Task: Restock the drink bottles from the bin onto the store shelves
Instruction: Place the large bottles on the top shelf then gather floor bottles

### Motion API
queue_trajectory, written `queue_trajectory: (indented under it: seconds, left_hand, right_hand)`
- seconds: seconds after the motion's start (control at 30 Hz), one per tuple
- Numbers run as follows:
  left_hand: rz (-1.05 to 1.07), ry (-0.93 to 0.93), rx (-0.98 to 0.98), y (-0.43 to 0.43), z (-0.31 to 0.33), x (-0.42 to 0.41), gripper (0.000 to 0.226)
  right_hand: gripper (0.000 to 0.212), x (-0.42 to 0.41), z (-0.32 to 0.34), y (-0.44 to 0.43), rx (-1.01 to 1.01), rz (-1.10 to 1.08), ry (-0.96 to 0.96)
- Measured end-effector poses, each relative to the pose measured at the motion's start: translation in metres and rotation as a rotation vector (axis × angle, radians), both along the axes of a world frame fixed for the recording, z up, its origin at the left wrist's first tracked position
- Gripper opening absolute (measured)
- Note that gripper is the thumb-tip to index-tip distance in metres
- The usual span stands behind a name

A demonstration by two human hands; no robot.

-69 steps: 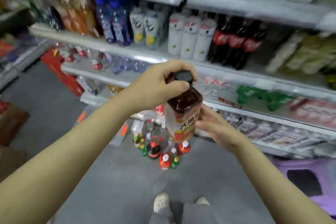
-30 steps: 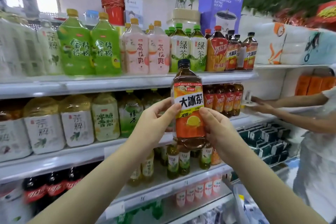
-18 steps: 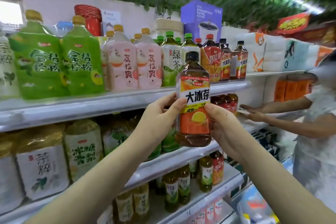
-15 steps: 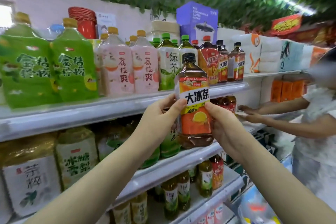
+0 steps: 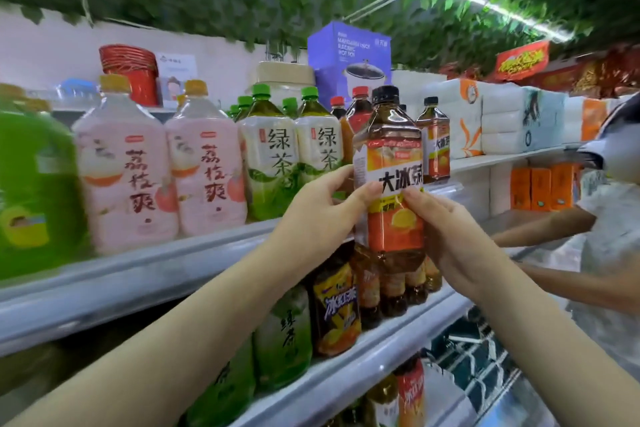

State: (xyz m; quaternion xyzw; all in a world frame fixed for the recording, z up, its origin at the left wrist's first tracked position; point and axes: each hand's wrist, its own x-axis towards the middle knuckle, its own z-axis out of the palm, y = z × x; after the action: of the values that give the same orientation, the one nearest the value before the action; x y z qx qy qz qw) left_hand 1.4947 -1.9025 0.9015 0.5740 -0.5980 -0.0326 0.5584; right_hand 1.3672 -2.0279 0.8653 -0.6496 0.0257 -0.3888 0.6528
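**Q:** Entry one. Where is the bottle?

**A:** The iced tea bottle (image 5: 394, 180), with a black cap and an orange label, is upright and off the shelf. I hold it just in front of the front edge of the top shelf (image 5: 180, 260), toward the right end. Its base hangs below that edge, in front of the small bottles (image 5: 398, 291) on the shelf below (image 5: 381, 350).

**Q:** State of the fingers?

**A:** My left hand (image 5: 322, 211) is curled round the bottle's left side, with the thumb tip on the front of the label. My right hand (image 5: 450, 236) wraps the right side, thumb on the label under the large characters. The thumbs nearly meet. My other fingers go behind the bottle and are hidden.

**Q:** Neighbours?

**A:** Two pink bottles (image 5: 124, 177) and two green tea bottles (image 5: 273, 163) stand along the top shelf to the left. A matching black-capped bottle (image 5: 434, 139) stands behind mine, near the right end. Another person's arm (image 5: 540, 229) reaches toward the shelving on the right.
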Motion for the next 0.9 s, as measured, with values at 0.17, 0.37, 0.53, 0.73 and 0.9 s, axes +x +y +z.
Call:
queue_trajectory:
  seconds: [0.17, 0.37, 0.53, 0.73, 0.9]
  left_hand:
    - [0.050, -0.030, 0.004, -0.071, 0.011, -0.001, 0.059]
    - [0.052, -0.094, -0.039, -0.144, 0.032, -0.003, 0.038]
    - [0.138, -0.299, -0.036, -0.190, 0.048, -0.004, 0.042]
    - [0.722, -0.952, -0.029, -0.215, 0.077, 0.013, 0.067]
    - [0.852, -1.043, 0.153, -0.222, 0.083, 0.025, 0.053]
  right_hand:
    - [0.063, -0.001, 0.013, -0.067, -0.081, -0.065, -0.031]
    - [0.060, -0.007, 0.040, -0.147, -0.256, -0.050, -0.047]
    - [0.068, -0.003, 0.057, -0.200, -0.345, -0.052, -0.123]
    - [0.083, 0.011, 0.073, -0.248, -0.402, -0.162, -0.198]
    - [0.080, 0.017, 0.074, -0.273, -0.426, -0.174, -0.226]
